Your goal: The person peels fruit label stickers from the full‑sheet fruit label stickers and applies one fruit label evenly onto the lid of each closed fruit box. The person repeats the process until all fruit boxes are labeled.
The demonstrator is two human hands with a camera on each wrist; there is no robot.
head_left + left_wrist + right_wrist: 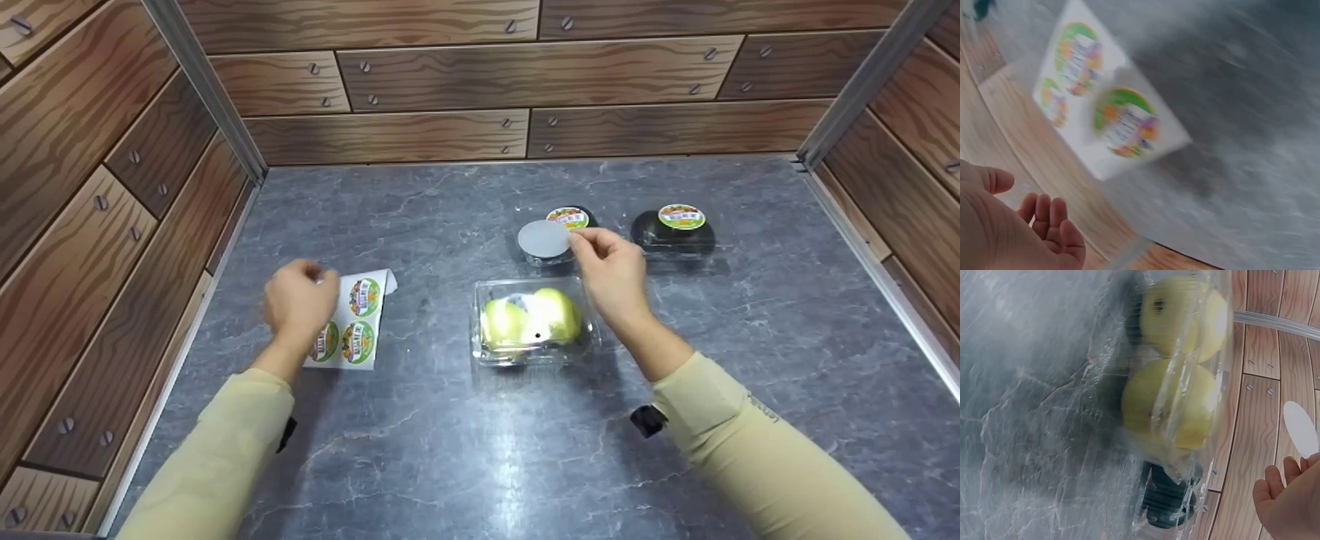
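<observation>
My right hand (pixel 592 247) pinches a round sticker (pixel 544 238) by its edge, its plain white back towards me, above and just behind a clear plastic box (pixel 531 321) that holds two green apples (pixel 1174 399). The right wrist view shows the sticker (pixel 1300 429) beside the fingertips (pixel 1280 481). My left hand (pixel 300 301) hovers over the left edge of a white sheet of colourful round stickers (pixel 356 319). Its fingers (pixel 1050 216) are loosely curled and hold nothing. The sheet (pixel 1100 107) is blurred in the left wrist view.
Two dark boxes (pixel 570 223) (pixel 673 229), each with a colourful sticker on its lid, stand behind the apple box. Wood-patterned walls (pixel 480 82) enclose the grey marble-look table (pixel 480 450) on the left, back and right.
</observation>
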